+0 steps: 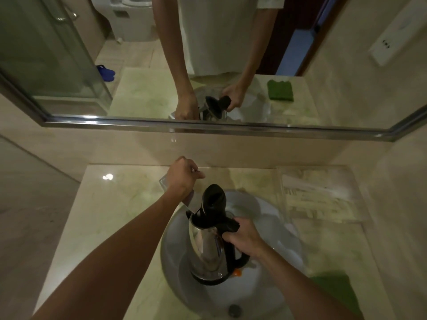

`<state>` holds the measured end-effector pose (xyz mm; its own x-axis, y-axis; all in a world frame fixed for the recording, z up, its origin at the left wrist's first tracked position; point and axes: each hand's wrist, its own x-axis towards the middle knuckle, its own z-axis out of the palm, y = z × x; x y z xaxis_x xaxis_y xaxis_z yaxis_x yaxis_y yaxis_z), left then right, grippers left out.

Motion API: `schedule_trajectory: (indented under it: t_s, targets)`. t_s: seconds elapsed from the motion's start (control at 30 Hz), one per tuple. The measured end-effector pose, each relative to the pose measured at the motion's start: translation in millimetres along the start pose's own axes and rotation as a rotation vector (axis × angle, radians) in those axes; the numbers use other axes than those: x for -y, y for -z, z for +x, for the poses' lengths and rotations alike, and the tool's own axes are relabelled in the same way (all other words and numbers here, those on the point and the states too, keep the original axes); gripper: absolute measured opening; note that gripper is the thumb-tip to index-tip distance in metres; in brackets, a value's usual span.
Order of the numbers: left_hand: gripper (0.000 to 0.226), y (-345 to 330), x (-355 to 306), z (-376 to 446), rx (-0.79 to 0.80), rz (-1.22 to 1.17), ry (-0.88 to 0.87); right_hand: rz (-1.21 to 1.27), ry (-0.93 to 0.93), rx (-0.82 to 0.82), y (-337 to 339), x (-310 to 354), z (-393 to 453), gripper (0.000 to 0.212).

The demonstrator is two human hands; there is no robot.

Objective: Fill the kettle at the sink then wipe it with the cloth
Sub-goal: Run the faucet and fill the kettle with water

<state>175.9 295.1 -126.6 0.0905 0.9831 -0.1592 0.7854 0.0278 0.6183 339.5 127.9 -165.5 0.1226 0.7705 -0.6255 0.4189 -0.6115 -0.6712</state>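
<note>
Dim, soft-focus, greenish cast (edges bowed)

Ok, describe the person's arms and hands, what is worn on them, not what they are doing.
Both forearms are bare up to the frame edge: no sleeves, gloves or watch show. The left hand and right hand show no rings that I can make out. In the mirror, short pale sleeves end above the elbows.

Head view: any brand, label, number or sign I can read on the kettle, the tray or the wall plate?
None can be read.
Kettle: no marking visible on its steel side.
Clear tray: printed lines show on the paper in it, too blurred to read.
Wall plate: small dark marks, too small to read.
</note>
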Motion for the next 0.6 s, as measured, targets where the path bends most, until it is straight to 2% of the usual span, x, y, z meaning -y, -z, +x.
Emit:
schedule_trajectory:
  t_s: [0.13,0.23,0.37,0.47,0.6]
  targets:
    - [0.027,-1.1,2.0,0.6,-0.005,0.008,-0.02,0.012,-0.01,0.012,0.3,-1.1,-0.9,0.02]
    - [0.02,3.9,2.4,0.0,0.03,0.018,-0.103,0.011,-0.012,0.008,0.5,-1.6,0.9,0.021]
    - [0.007,18.5,3.0,-20.6,-0.009,-0.113,-0.209,0.021,-0.03,-0.009,0.5,-1.1,3.8,0.012]
    - [0.006,29.3,2.9,-53.0,-0.054,-0.249,-0.184,0.012,-0.022,-0.018,0.7,-1.4,4.1,0.012]
    - [0.009,27.1,31.9,-84.6,-0.011,-0.388,-0.091,-0.015,-0.001,-0.014,2.0,0.4,3.8,0.014]
